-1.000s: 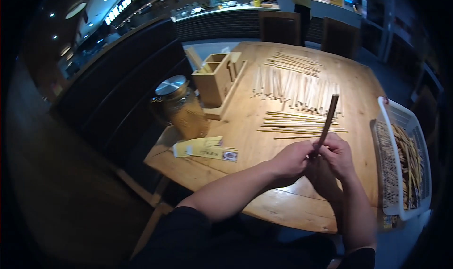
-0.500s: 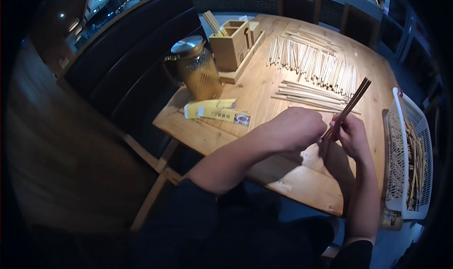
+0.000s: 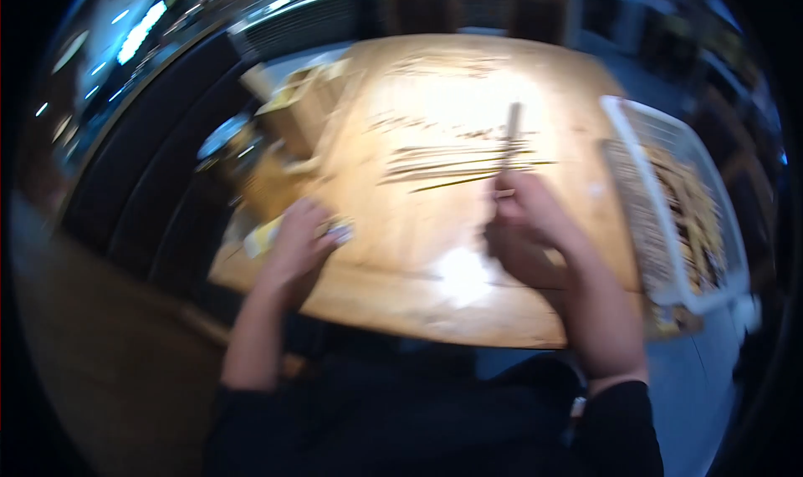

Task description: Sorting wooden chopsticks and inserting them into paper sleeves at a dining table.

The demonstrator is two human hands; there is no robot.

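My right hand (image 3: 531, 214) is closed around a pair of dark chopsticks (image 3: 512, 134), held upright over the table. On the left, my left hand (image 3: 301, 239) is over the yellow paper sleeves (image 3: 263, 236) at the near left of the table, touching or just above them. Its fingers are smeared by motion, so I cannot tell if they grip a sleeve. Beyond my right hand lie several loose chopsticks (image 3: 452, 169) in rows on the wooden table (image 3: 393, 285). Glare washes out the middle rows.
A lidded glass pitcher (image 3: 272, 180) and a wooden utensil box (image 3: 301, 109) stand along the left side. At the right edge sits a white plastic basket (image 3: 644, 201) full of chopsticks. A dark bench (image 3: 142, 176) runs along the left.
My left hand has left the right hand and moved left to the paper sleeves. My right hand keeps the chopsticks, now more upright. The whole view has turned and blurred.
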